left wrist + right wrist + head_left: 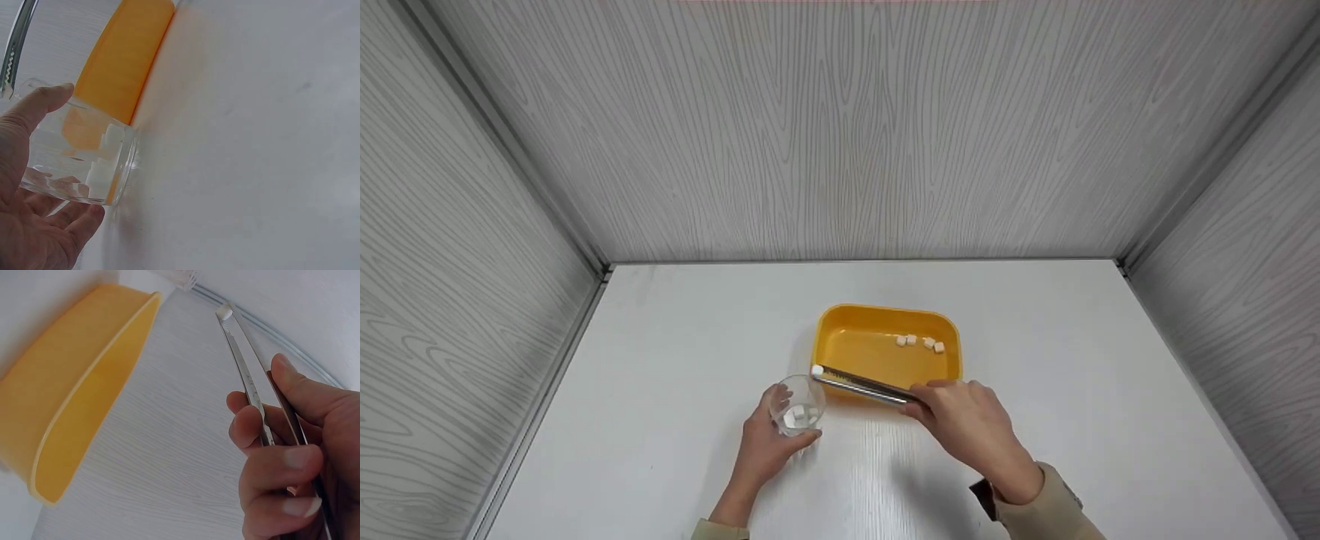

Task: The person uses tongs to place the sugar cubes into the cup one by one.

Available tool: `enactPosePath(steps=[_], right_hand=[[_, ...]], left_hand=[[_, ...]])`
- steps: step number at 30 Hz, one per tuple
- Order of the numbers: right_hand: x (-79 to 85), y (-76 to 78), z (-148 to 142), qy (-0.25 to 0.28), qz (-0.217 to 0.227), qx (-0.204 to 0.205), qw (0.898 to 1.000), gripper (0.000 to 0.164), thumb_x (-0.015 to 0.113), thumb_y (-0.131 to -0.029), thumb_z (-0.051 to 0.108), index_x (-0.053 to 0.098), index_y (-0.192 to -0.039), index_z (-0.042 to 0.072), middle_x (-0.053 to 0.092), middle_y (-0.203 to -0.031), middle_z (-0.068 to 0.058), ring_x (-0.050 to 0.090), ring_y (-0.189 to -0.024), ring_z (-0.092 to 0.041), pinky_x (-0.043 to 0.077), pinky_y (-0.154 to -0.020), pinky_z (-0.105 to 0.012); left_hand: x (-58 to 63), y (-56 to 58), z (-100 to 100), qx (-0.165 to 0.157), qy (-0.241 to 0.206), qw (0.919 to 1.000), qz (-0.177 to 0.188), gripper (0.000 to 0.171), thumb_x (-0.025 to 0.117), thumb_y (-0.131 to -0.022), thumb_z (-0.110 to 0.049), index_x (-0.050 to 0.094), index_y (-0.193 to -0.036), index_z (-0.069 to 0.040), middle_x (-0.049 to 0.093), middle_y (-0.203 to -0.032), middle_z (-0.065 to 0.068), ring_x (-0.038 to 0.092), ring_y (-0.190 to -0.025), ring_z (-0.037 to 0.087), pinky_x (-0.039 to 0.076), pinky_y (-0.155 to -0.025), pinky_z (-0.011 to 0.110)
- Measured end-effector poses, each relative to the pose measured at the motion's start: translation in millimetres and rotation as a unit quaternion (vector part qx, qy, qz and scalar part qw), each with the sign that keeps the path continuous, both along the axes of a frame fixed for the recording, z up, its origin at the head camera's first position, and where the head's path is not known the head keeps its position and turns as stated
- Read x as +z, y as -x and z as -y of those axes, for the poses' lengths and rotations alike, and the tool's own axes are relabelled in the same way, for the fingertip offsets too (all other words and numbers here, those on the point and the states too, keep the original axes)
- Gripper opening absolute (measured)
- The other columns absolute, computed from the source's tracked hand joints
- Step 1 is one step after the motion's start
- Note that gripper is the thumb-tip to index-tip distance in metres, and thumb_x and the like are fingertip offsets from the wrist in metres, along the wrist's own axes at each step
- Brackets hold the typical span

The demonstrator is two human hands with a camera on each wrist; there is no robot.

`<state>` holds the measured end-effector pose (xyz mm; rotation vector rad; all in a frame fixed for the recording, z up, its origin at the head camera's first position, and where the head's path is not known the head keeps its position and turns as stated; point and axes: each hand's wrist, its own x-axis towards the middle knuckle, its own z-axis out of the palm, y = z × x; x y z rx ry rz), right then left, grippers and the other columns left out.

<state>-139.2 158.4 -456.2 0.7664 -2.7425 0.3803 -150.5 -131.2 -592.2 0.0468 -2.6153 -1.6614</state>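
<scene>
White cube in tweezers

The left hand curls its fingers round a glass at one o'clock, white cubes inside. The pinched cube sits near its rim. A yellow tray, at the glass's two o'clock, carries four more. The right hand clamps its fingers on the tweezers, the cube beyond them at ten o'clock.

From six o'clock the head view looks down and forward, farthest off — the left wrist view closely faces the glass, the right the tongs; both share the tray.
</scene>
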Motion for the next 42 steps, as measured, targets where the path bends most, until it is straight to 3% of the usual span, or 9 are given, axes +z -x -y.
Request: enactPosePath(steps=[8, 17, 22, 28, 42], right_hand=[[-0.8, -4.3, 8, -0.003, -0.022, 0.023, 0.999, 0.023, 0.077, -0.082, 0.038, 0.064, -0.076, 0.020, 0.043, -0.061, 0.012, 0.039, -0.048, -0.005, 0.031, -0.043, -0.020], [-1.4, -3.6, 7, -0.012, -0.012, 0.022, 1.000, 0.029, 0.074, -0.081, 0.046, 0.063, -0.077, 0.020, 0.048, -0.063, 0.011, 0.045, -0.050, -0.006, 0.038, -0.044, -0.022], [-1.6, -0.3, 0, -0.014, -0.016, -0.009, 1.000, 0.030, 0.075, -0.083, 0.044, 0.063, -0.079, 0.017, 0.051, -0.065, 0.009, 0.042, -0.048, -0.008, 0.033, -0.042, -0.023], [-5.8, 5.9, -11, -0.031, -0.003, -0.065, 0.997, 0.030, 0.077, -0.083, 0.041, 0.072, -0.093, 0.012, 0.059, -0.070, 0.001, 0.047, -0.048, -0.013, 0.038, -0.042, -0.026], [-26.4, 28.7, -33, -0.027, 0.050, -0.130, 0.990, 0.033, 0.079, -0.082, 0.037, 0.067, -0.080, 0.007, 0.053, -0.060, -0.001, 0.042, -0.043, -0.014, 0.037, -0.038, -0.027]], left_hand=[[1.9, 1.1, 0, 0.000, -0.004, 1.0000, -0.002, 0.100, 0.091, -0.066, -0.030, 0.038, -0.145, -0.001, 0.055, -0.137, 0.016, 0.050, -0.128, 0.033, 0.038, -0.109, 0.046], [2.8, 1.5, -2, 0.006, 0.007, 1.0000, 0.003, 0.099, 0.091, -0.066, -0.028, 0.037, -0.146, -0.003, 0.054, -0.139, 0.016, 0.048, -0.130, 0.033, 0.036, -0.111, 0.047], [2.9, 2.2, -2, 0.006, 0.015, 0.9999, -0.004, 0.096, 0.091, -0.066, -0.026, 0.039, -0.144, -0.003, 0.053, -0.140, 0.016, 0.046, -0.132, 0.035, 0.035, -0.111, 0.048], [2.2, 1.3, -1, 0.003, 0.009, 1.0000, 0.000, 0.098, 0.091, -0.065, -0.027, 0.038, -0.144, -0.003, 0.055, -0.138, 0.015, 0.047, -0.131, 0.034, 0.034, -0.112, 0.047], [2.6, 0.1, -1, -0.002, 0.006, 1.0000, -0.005, 0.100, 0.091, -0.066, -0.028, 0.037, -0.145, -0.002, 0.055, -0.138, 0.016, 0.049, -0.130, 0.034, 0.036, -0.111, 0.046]])
